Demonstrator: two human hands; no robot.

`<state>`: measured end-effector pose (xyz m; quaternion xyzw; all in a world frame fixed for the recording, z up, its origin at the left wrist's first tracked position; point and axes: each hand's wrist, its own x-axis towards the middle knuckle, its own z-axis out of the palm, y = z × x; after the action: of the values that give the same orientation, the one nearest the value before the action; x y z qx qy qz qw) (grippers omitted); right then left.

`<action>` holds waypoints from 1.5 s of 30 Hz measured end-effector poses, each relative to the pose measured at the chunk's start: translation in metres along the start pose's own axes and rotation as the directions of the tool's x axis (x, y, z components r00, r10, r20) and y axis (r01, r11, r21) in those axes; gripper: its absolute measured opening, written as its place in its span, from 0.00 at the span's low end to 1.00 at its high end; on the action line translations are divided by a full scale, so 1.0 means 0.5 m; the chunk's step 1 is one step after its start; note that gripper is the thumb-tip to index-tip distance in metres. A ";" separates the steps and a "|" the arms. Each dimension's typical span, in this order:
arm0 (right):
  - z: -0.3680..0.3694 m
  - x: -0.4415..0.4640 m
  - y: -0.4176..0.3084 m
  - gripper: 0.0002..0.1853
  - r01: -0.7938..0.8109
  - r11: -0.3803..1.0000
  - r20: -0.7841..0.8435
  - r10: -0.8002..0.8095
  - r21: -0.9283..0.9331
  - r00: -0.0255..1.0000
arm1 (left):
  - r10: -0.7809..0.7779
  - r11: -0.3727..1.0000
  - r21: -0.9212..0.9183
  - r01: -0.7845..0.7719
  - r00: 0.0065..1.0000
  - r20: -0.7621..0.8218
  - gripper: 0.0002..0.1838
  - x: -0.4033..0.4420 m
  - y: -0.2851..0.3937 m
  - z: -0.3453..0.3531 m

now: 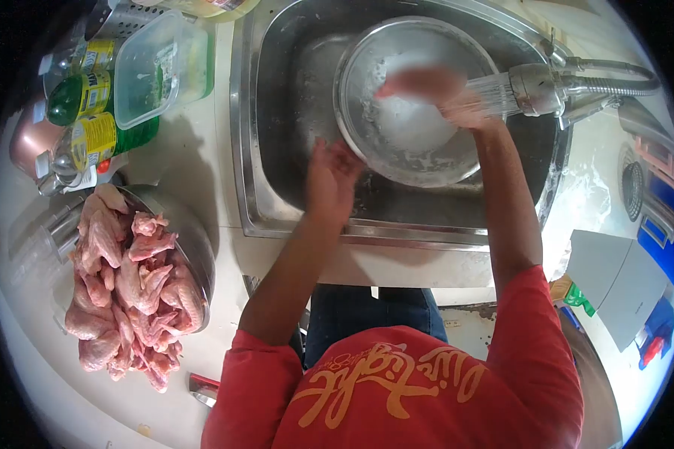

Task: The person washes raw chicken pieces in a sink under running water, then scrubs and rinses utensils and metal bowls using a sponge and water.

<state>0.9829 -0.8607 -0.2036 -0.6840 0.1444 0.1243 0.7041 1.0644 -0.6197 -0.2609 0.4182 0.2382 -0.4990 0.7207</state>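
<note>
A round metal bowl (pixel 416 161) with water in it sits in the steel sink (pixel 292 97). Water sprays into the bowl from the tap head (pixel 535 88). My right hand (pixel 457 105) reaches over the bowl into the spray; a reddish blur hides its fingers, and whether they hold anything is unclear. Close to the bowl's near left rim is my left hand (pixel 333 176), its fingers apart; I cannot tell if they touch the rim. To the left, raw chicken pieces (pixel 138 284) are heaped in a metal pot (pixel 195 232) on the counter.
Bottles with yellow labels (pixel 93 142) and a clear plastic tub (pixel 146 75) stand at the back left. A flexible metal hose (pixel 614 84) runs from the tap. Right of the sink, the counter (pixel 588 191) is wet, with a grey panel (pixel 618 280) nearer me.
</note>
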 end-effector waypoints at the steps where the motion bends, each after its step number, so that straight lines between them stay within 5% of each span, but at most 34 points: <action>1: -0.004 -0.003 0.005 0.17 -0.034 0.999 0.110 0.033 0.012 0.993 | -0.060 0.998 0.004 0.060 0.998 -0.031 0.27 -0.009 -0.008 0.003; 3: 0.009 -0.005 0.010 0.16 -0.025 0.993 0.281 -0.008 0.116 0.960 | -0.183 0.982 0.021 0.186 0.978 -0.100 0.27 -0.028 -0.010 0.011; 6: 0.008 0.013 -0.013 0.16 0.134 0.988 -0.129 -0.143 -0.075 0.981 | 0.057 0.995 -0.077 -0.064 0.994 -0.089 0.29 -0.025 0.028 0.034; 7: -0.007 0.006 -0.007 0.17 0.133 0.976 -0.192 -0.165 -0.170 0.967 | -0.026 0.997 -0.071 0.020 0.997 -0.078 0.29 -0.025 0.021 0.029; 10: 0.008 0.004 -0.012 0.18 -0.059 0.989 0.320 0.014 0.133 0.947 | -0.176 0.982 -0.076 0.170 0.982 -0.069 0.30 -0.030 0.012 0.022; 12: 0.011 0.016 -0.008 0.17 0.119 0.985 0.010 -0.122 0.127 0.993 | -0.158 0.983 -0.112 0.147 0.983 -0.095 0.29 -0.028 0.030 0.022; 14: 0.002 0.030 -0.006 0.16 0.282 0.958 -0.296 -0.254 0.057 0.921 | -0.079 0.996 -0.044 0.075 0.993 -0.088 0.28 -0.028 0.036 0.022; 15: 0.000 0.035 0.015 0.16 0.154 0.970 -0.213 -0.194 -0.191 0.958 | -0.038 0.999 -0.012 0.037 0.996 -0.079 0.28 -0.026 0.037 0.025; 18: 0.049 0.032 0.021 0.19 0.094 0.995 0.376 -0.092 0.014 0.922 | -0.100 0.995 0.014 0.103 0.984 -0.149 0.28 -0.030 0.023 0.025; 19: 0.045 0.033 0.010 0.19 0.117 0.989 0.389 -0.074 -0.087 0.918 | -0.098 0.995 -0.007 0.098 0.987 -0.131 0.28 -0.031 0.023 0.023; 22: 0.018 0.032 0.012 0.19 0.231 0.973 -0.242 -0.218 0.024 0.945 | -0.081 0.996 -0.052 0.077 0.993 -0.090 0.27 -0.022 0.029 0.023; 24: 0.038 0.032 0.033 0.19 0.181 0.983 0.020 -0.181 -0.025 0.983 | -0.077 0.996 -0.049 0.072 0.992 -0.099 0.27 -0.016 0.030 0.020; 27: 0.073 0.032 0.008 0.20 0.151 0.981 0.402 -0.092 -0.119 0.911 | -0.062 0.998 0.017 0.065 0.990 -0.129 0.27 -0.019 0.033 0.025; 28: 0.067 0.031 -0.001 0.20 0.147 0.988 0.166 -0.139 -0.040 0.976 | -0.068 0.998 0.000 0.069 0.990 -0.123 0.27 -0.019 0.031 0.021; 30: 0.048 0.035 -0.008 0.20 0.200 0.974 -0.323 -0.157 0.103 0.933 | -0.072 0.997 -0.037 0.068 0.992 -0.106 0.27 -0.016 0.032 0.020; 31: 0.046 0.040 -0.001 0.20 0.247 0.967 -0.235 -0.226 0.062 0.945 | -0.062 0.998 -0.022 0.060 0.992 -0.108 0.27 -0.017 0.032 0.023; 34: 0.076 0.036 -0.001 0.22 0.137 0.989 0.387 -0.108 -0.048 0.916 | -0.060 0.998 0.013 0.062 0.993 -0.102 0.26 -0.022 0.028 0.022; 36: 0.055 0.048 0.030 0.24 0.157 0.981 0.190 -0.134 -0.111 0.973 | -0.065 0.998 -0.005 0.064 0.995 -0.077 0.25 -0.018 0.028 0.014; 37: 0.036 0.044 0.032 0.25 0.207 0.977 -0.043 -0.210 -0.058 0.977 | -0.079 0.997 0.018 0.081 0.993 -0.086 0.24 -0.021 0.025 0.013; 39: 0.033 0.031 0.024 0.25 0.312 0.950 -0.413 -0.276 0.022 0.868 | -0.104 0.992 0.056 0.110 0.989 -0.101 0.23 -0.032 0.010 0.018; 41: 0.053 0.021 0.023 0.25 0.188 0.982 0.008 -0.188 0.015 0.982 | -0.143 0.987 0.050 0.150 0.983 -0.115 0.22 -0.041 -0.002 0.026; 43: 0.066 0.015 0.031 0.26 0.071 0.997 0.421 -0.046 -0.042 0.906 | -0.155 0.986 0.048 0.162 0.980 -0.124 0.21 -0.046 -0.003 0.031; 45: 0.048 0.028 0.039 0.25 0.127 0.991 0.050 -0.129 0.040 0.990 | -0.142 0.988 0.044 0.148 0.982 -0.123 0.21 -0.051 -0.005 0.033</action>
<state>0.9895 -0.8365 -0.2264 -0.6753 0.0839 0.0942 0.7267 1.0510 -0.6207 -0.2335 0.4480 0.2974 -0.5303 0.6554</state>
